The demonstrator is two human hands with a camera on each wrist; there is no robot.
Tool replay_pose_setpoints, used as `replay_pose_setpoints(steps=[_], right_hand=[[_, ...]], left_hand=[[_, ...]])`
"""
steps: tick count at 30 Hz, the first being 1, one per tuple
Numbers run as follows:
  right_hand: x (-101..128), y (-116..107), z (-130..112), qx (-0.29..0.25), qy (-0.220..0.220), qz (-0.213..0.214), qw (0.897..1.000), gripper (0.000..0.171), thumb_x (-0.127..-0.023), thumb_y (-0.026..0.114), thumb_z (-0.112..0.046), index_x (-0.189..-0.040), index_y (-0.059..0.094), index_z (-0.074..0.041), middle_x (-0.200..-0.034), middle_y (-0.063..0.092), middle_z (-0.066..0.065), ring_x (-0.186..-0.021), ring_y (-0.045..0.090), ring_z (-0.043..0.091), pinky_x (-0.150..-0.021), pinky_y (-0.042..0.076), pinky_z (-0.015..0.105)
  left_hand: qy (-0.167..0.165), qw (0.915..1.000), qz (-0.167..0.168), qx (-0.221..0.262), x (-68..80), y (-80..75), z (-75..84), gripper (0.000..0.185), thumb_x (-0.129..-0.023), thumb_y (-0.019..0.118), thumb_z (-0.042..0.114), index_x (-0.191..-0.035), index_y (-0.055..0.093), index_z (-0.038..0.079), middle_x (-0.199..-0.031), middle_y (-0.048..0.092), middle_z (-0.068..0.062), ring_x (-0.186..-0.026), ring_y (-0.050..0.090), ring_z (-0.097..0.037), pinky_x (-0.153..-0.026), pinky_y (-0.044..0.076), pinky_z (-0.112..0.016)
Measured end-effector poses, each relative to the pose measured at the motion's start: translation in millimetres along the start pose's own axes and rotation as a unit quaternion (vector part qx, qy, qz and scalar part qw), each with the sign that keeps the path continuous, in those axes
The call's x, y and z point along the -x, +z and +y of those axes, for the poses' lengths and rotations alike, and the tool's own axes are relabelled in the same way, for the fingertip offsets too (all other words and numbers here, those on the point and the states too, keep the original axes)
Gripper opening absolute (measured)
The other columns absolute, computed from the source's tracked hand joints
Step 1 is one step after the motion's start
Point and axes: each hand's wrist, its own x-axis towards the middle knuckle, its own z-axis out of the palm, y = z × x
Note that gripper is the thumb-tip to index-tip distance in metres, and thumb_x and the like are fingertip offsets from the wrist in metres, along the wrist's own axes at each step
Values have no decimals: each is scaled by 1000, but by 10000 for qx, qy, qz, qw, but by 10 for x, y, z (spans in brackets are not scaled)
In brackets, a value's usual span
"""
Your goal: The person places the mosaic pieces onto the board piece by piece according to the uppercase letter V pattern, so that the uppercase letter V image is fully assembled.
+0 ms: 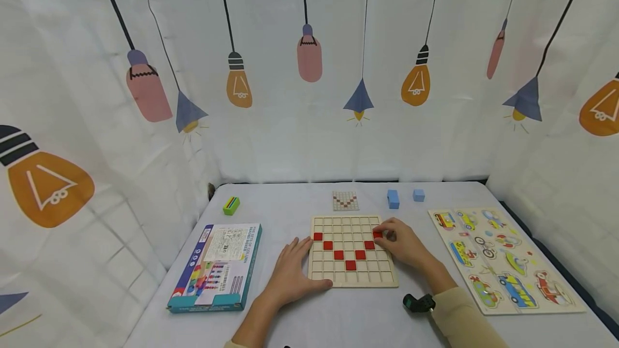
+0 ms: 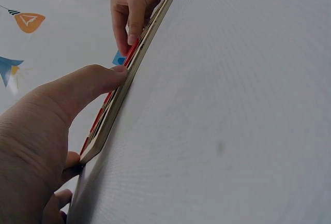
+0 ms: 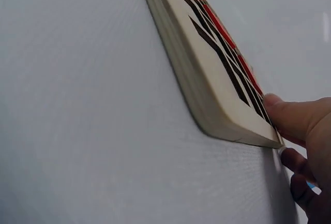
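Right arm (image 1: 464,310) wears a cream long sleeve. Small black and green device (image 1: 418,303) strapped at that wrist. Left hand (image 1: 290,275) is bare.

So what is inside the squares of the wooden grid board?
The wooden grid board holds red tiles forming a V; most other squares look empty. The right hand covers some squares by the right edge, so those cannot be seen.

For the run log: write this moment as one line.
left hand: flat, steadying grid board | right hand: fingertips on red tile at board's right side | tiles form a V | pattern card behind board
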Motion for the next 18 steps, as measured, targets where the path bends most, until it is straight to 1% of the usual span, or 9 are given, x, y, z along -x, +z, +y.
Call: replay_pose_setpoints(steps=[3, 7, 12, 15, 18], right_hand=[[19, -2, 8, -70, 5, 43, 10000, 27, -103, 82, -25, -129, 82, -19, -128, 69, 1, -104, 59, 17, -84, 51, 25], [39, 7, 25, -152, -91, 146, 9997, 25, -105, 80, -24, -129, 82, -16, -130, 69, 2, -104, 59, 17, -84, 51, 26], [50, 10, 31, -182, -142, 191, 9996, 24, -105, 80, -23, -128, 82, -16, -130, 69, 3, -104, 59, 16, -85, 51, 26], [67, -4, 21, -229, -101, 210, 9995, 26, -105, 80, -25, -129, 82, -17, -132, 69, 3, -104, 60, 16, -85, 51, 24], [88, -26, 16, -261, -32, 246, 9994, 27, -106, 79, -26, -132, 80, -18, -134, 69, 2, -106, 61, 17, -87, 53, 26]], left_hand=[[-15, 10000, -24, -30, -9, 5, -4, 123, -70, 88, 81, -169, 49, 20, -176, 47, -1, -171, 28, -38, -140, 20, -67], [14, 10000, -18, -29, -2, -2, -6, 123, -70, 88, 81, -169, 49, 19, -176, 48, -2, -171, 28, -39, -139, 21, -67], [-8, 10000, -20, -25, 3, -8, -12, 124, -70, 88, 82, -169, 49, 19, -176, 48, -3, -171, 28, -39, -140, 21, -66], [-63, 10000, -56, -3, 3, -9, -13, 124, -70, 88, 83, -170, 48, 21, -177, 47, -1, -172, 27, -37, -140, 20, -66], [-89, 9999, -65, 22, 12, -16, -14, 125, -70, 88, 83, -170, 48, 21, -177, 47, -1, -172, 26, -38, -140, 20, -66]])
